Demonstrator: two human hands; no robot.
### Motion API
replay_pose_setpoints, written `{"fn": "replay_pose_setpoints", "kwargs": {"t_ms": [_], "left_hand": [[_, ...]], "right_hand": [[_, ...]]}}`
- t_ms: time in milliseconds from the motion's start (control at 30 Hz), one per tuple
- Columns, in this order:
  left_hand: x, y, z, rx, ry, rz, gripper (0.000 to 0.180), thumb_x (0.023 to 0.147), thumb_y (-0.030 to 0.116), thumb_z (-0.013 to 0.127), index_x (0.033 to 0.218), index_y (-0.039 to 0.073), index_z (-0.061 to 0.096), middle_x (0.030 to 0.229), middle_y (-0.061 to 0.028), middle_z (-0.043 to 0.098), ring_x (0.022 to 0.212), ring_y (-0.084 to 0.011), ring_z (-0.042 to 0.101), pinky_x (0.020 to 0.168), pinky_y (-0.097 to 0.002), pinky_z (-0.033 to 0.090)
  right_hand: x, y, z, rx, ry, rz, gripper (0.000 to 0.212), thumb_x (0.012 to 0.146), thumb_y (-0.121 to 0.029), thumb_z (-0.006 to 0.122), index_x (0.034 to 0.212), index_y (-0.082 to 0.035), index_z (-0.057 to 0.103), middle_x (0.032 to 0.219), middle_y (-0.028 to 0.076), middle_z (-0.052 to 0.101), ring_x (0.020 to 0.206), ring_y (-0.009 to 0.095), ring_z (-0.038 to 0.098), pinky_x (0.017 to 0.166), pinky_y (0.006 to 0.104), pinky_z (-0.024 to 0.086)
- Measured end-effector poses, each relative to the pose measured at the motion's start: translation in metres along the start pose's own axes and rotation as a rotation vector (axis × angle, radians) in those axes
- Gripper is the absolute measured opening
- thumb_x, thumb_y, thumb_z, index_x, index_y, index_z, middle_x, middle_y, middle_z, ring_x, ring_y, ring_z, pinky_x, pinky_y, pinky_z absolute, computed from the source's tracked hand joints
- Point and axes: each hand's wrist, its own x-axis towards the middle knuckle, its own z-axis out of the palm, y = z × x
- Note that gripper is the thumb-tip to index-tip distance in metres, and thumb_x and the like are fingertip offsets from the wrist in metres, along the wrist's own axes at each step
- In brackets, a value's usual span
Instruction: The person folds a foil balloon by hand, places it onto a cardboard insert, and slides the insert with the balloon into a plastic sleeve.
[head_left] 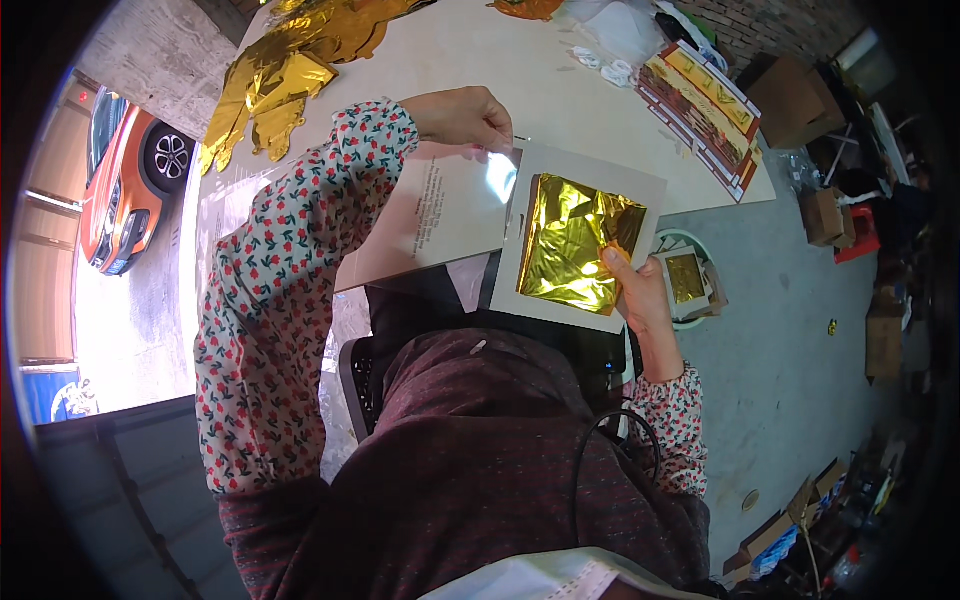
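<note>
A white square card (510, 240) with a crinkled gold foil sheet (570, 235) on its face lies tilted over my lap, beyond the table's near edge. My right hand (645, 290) grips its lower right side, thumb pressed on the foil. Along the card's left side is a pale panel (400, 220) with small print and a bright glare near its upper corner. My left hand (470, 115) is closed in a pinch at that upper corner, by the seam between panel and card. What its fingertips hold is too small to make out.
Loose gold foil pieces (270, 80) spread over the table's far left. A red and gold printed sheet (705, 110) lies at its right. A pale green bucket (685, 240) with another foil card stands right of me. Cardboard boxes (790, 100) line the right side.
</note>
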Motion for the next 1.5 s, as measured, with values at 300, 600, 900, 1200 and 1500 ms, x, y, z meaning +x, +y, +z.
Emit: {"fn": "replay_pose_setpoints", "kwargs": {"t_ms": [300, 600, 900, 1200, 1500], "left_hand": [[-0.003, -0.002, 0.002, -0.046, 0.035, 0.021, 0.023, 0.094, 0.019, 0.064, 0.106, 0.000, 0.072, 0.083, -0.0028, 0.069, 0.075, -0.0076, 0.061, 0.070, -0.0232, 0.052], [-0.005, -0.011, 0.001, -0.190, 0.067, 0.051, 0.024, 0.092, 0.018, 0.065, 0.107, -0.001, 0.071, 0.085, -0.0051, 0.069, 0.081, -0.0112, 0.063, 0.070, -0.0273, 0.055], [-0.015, -0.011, 0.005, -0.031, 0.199, -0.024, 0.023, 0.092, 0.022, 0.065, 0.099, 0.002, 0.074, 0.083, -0.0040, 0.070, 0.077, -0.0120, 0.064, 0.074, -0.0280, 0.052], [-0.014, -0.023, 0.012, -0.113, 0.316, 0.117, 0.022, 0.088, 0.019, 0.066, 0.099, 0.001, 0.073, 0.085, -0.0048, 0.071, 0.077, -0.0121, 0.064, 0.074, -0.0279, 0.052], [-0.017, -0.016, 0.009, -0.134, 0.206, 0.002, 0.018, 0.090, 0.014, 0.065, 0.093, -0.003, 0.071, 0.078, -0.0070, 0.069, 0.065, -0.0099, 0.062, 0.066, -0.0249, 0.052]], "right_hand": [[0.003, -0.005, 0.005, 0.032, -0.021, 0.031, 0.015, 0.089, -0.008, 0.071, 0.101, 0.001, 0.068, 0.099, 0.007, 0.071, 0.088, 0.012, 0.066, 0.078, 0.0270, 0.053], [0.005, -0.008, 0.012, 0.071, -0.060, 0.042, 0.014, 0.089, -0.008, 0.072, 0.099, 0.000, 0.067, 0.099, 0.007, 0.070, 0.088, 0.012, 0.066, 0.079, 0.0272, 0.053], [0.009, -0.003, 0.011, 0.027, -0.045, 0.013, 0.017, 0.090, -0.010, 0.072, 0.101, 0.001, 0.068, 0.098, 0.007, 0.071, 0.085, 0.013, 0.067, 0.076, 0.0270, 0.054], [0.012, 0.000, 0.015, 0.060, -0.033, 0.037, 0.018, 0.090, -0.009, 0.071, 0.105, 0.001, 0.067, 0.101, 0.008, 0.070, 0.088, 0.013, 0.067, 0.077, 0.0276, 0.054], [0.009, -0.006, 0.020, 0.037, -0.108, 0.036, 0.018, 0.091, -0.007, 0.070, 0.107, 0.001, 0.067, 0.101, 0.008, 0.070, 0.089, 0.013, 0.066, 0.078, 0.0277, 0.054]]}}
